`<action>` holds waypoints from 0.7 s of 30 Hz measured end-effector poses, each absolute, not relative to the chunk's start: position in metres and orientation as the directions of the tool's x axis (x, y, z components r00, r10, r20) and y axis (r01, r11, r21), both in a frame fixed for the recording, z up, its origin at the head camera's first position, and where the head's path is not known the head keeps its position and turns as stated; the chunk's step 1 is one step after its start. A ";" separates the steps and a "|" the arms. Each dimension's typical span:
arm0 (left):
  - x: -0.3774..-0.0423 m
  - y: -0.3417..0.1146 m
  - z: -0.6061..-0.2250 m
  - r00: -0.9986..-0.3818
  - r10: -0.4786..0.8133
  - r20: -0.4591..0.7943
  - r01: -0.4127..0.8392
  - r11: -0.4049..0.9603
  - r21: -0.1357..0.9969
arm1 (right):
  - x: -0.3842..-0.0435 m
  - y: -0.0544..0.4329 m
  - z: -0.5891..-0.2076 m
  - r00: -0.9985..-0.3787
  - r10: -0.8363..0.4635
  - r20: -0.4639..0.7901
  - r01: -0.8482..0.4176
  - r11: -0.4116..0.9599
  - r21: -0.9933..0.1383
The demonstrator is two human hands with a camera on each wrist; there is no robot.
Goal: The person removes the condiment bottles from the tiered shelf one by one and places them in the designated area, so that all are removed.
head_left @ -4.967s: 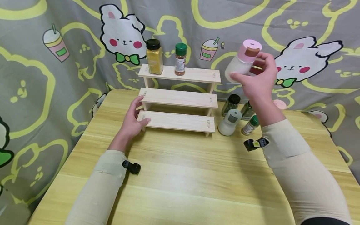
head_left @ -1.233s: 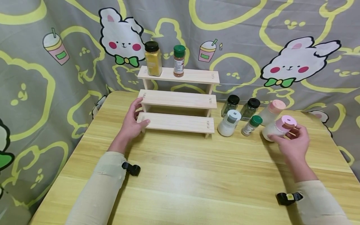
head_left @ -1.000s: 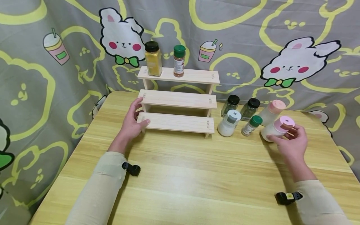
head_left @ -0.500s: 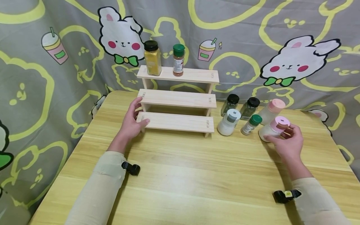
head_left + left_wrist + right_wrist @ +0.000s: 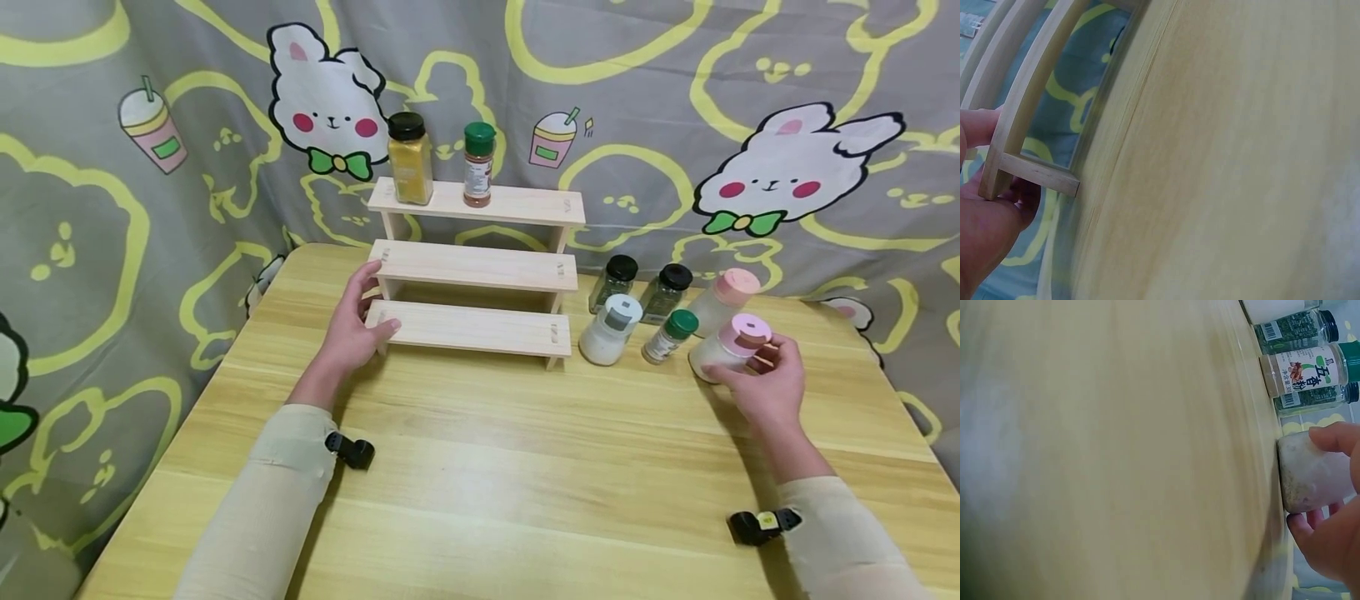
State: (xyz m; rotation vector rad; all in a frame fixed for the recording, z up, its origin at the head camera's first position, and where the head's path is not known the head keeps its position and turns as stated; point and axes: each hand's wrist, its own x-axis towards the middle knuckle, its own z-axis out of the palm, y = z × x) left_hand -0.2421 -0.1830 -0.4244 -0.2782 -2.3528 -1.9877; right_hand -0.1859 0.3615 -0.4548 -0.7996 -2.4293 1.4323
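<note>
My left hand [image 5: 352,325] grips the left end of a three-tier wooden shelf rack [image 5: 472,327], its thumb over the lowest step. The left wrist view shows the fingers curled round the rack's end [image 5: 1019,125]. At the right of the table, my right hand [image 5: 772,387] holds a seasoning jar with a pink lid [image 5: 720,358], fingers and thumb round its body. In the right wrist view the jar's base [image 5: 1310,481] sits right at the tabletop. On the top tier stand a jar of yellow powder [image 5: 410,167] and a green-capped spice bottle [image 5: 477,171].
Left of the held jar stand a green-capped bottle [image 5: 663,343], a grey-lidded white jar [image 5: 603,342] and two black-capped herb jars [image 5: 611,292]. Behind it is another pink-lidded jar [image 5: 712,308]. A patterned grey curtain [image 5: 637,100] hangs behind the wooden table [image 5: 480,467].
My right hand has brought the pink-lidded jar down from beside the top tier to the table's right side, then shifted it slightly left. The left hand has stayed on the rack.
</note>
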 end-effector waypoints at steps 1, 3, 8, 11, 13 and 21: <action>-0.242 -0.183 -0.424 -0.982 0.108 0.152 0.168 0.157 0.973 | -0.185 0.362 -0.454 -0.834 0.543 -0.093 0.345 0.383 -0.857; -0.242 -0.182 -0.424 -0.983 0.111 0.149 0.165 0.157 0.974 | -0.184 0.363 -0.452 -0.843 0.531 -0.089 0.335 0.389 -0.858; -0.242 -0.183 -0.424 -0.983 0.112 0.147 0.164 0.157 0.974 | -0.182 0.366 -0.441 -0.860 0.508 -0.039 0.264 0.379 -0.887; -0.241 -0.183 -0.423 -0.983 0.110 0.148 0.164 0.158 0.974 | -0.182 0.365 -0.431 -0.865 0.502 -0.014 0.208 0.334 -0.920; -0.241 -0.183 -0.423 -0.984 0.107 0.146 0.162 0.160 0.974 | -0.183 0.365 -0.425 -0.865 0.501 0.004 0.188 0.332 -0.924; -0.242 -0.183 -0.424 -0.985 0.102 0.139 0.154 0.159 0.975 | -0.192 0.361 -0.400 -0.855 0.516 0.042 0.126 0.286 -0.950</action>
